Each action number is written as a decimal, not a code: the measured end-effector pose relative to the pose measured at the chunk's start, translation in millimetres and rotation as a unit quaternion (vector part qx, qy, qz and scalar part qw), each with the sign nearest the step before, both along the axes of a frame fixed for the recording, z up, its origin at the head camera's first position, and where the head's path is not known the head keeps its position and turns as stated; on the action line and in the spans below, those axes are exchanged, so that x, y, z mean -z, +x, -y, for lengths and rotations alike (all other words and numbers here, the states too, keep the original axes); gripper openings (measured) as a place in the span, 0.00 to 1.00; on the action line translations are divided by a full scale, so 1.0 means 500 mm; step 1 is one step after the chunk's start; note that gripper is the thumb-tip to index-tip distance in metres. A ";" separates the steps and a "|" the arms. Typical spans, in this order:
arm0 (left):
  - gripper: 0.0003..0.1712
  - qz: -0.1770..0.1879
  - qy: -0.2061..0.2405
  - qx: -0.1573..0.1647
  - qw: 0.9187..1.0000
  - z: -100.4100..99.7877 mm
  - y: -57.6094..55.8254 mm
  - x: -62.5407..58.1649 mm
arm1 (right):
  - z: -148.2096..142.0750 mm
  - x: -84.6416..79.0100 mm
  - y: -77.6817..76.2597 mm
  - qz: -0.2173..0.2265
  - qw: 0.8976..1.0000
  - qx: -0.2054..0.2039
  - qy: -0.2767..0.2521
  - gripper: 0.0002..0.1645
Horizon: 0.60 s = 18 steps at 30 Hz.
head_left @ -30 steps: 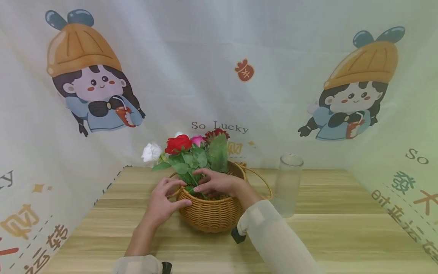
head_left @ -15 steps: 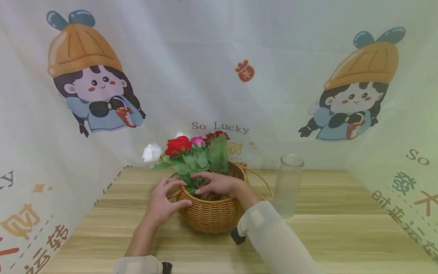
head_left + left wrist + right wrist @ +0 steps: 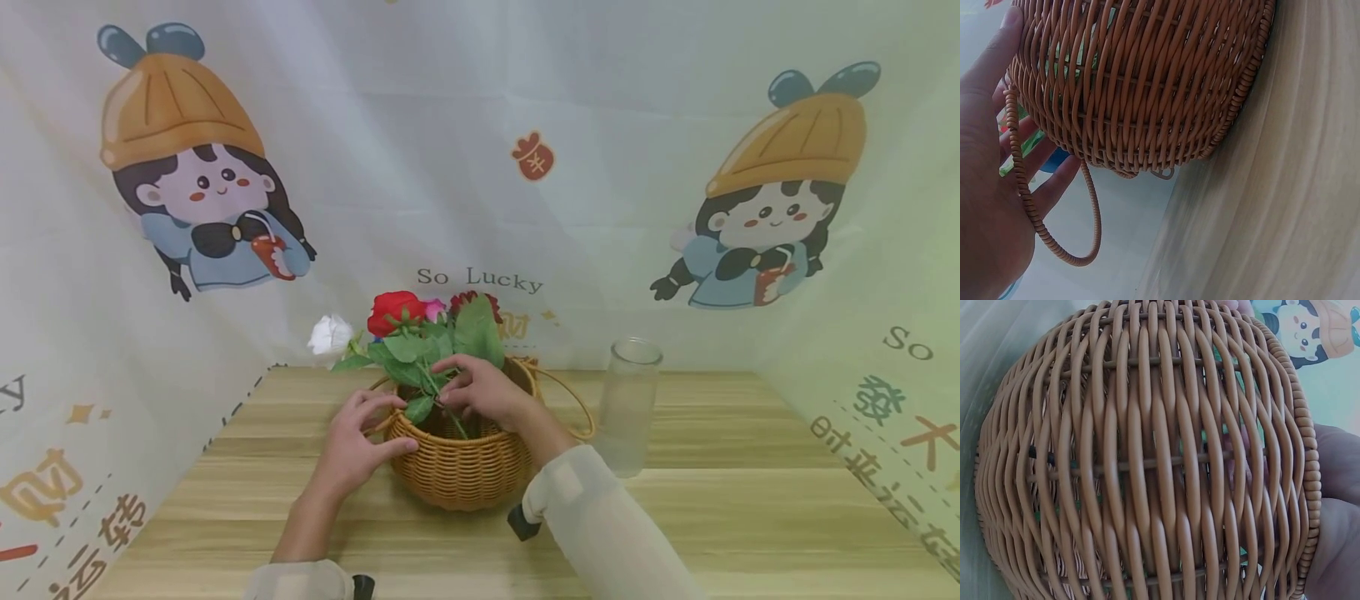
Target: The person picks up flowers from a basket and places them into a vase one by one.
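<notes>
A round wicker basket [image 3: 465,475] stands on the table, with artificial flowers leaning out over its back left. My left hand [image 3: 356,442] holds the basket's left rim, thumb at the front and fingers farther back; in the left wrist view the looped handle [image 3: 1022,169] hangs across the palm. Over the opening, my right hand [image 3: 487,396] pinches the green stem of a red rose [image 3: 393,313]. A white rose [image 3: 330,335] sticks out to the left, and a dark red flower [image 3: 480,304] shows behind a large leaf. In the right wrist view the basket's weave hides most of the right hand [image 3: 1341,506].
A tall clear glass vase [image 3: 630,417] stands upright to the right of the basket. The basket's right handle [image 3: 573,400] loops out toward it. A printed cloth [image 3: 600,183] hangs behind and at both sides of the wooden table [image 3: 720,517].
The right hand has risen slightly with the rose's stem, showing more stem inside the basket. The red rose has shifted a little up and right. The left hand stays on the rim.
</notes>
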State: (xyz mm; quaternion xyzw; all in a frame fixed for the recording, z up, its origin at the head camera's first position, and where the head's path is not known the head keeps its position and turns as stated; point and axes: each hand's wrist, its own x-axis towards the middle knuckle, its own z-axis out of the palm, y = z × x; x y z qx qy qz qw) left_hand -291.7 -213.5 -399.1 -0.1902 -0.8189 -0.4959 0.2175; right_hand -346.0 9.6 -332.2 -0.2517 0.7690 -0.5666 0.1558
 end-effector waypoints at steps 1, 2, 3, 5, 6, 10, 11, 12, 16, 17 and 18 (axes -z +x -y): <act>0.29 0.000 0.001 -0.001 1.000 0.000 0.000 0.000 | 0.000 -0.001 0.002 -0.002 1.000 0.007 -0.003 0.22; 0.29 -0.001 0.002 0.000 1.000 0.000 0.000 0.000 | 0.000 -0.001 0.003 -0.003 1.000 0.012 -0.004 0.21; 0.29 0.000 0.002 0.000 1.000 0.000 0.001 0.000 | 0.000 -0.001 0.004 -0.003 1.000 0.015 -0.003 0.20; 0.29 0.002 0.002 -0.001 1.000 0.001 0.001 0.000 | 0.000 -0.001 0.004 -0.003 1.000 0.018 0.000 0.18; 0.29 0.004 0.002 -0.002 1.000 0.001 0.000 0.001 | 0.001 -0.001 0.004 -0.002 1.000 0.020 0.003 0.17; 0.29 0.011 -0.006 -0.008 1.000 0.000 -0.003 0.004 | -0.001 0.000 0.002 -0.005 0.999 0.024 0.022 0.16; 0.29 0.012 -0.006 -0.007 1.000 -0.001 -0.004 0.004 | -0.002 0.000 0.002 -0.006 0.999 0.025 0.026 0.17; 0.29 0.012 -0.005 -0.006 1.000 -0.002 -0.004 0.005 | -0.002 0.001 0.001 -0.006 0.999 0.025 0.029 0.17; 0.30 0.009 0.001 0.000 1.000 -0.003 -0.005 0.005 | -0.002 0.000 0.001 -0.002 0.999 0.024 0.028 0.17; 0.29 0.008 0.001 0.000 1.000 -0.003 -0.005 0.005 | -0.002 0.000 0.002 -0.002 0.999 0.024 0.027 0.17; 0.29 0.008 0.000 -0.001 1.000 -0.003 -0.004 0.005 | -0.001 0.000 0.002 -0.002 0.999 0.023 0.025 0.16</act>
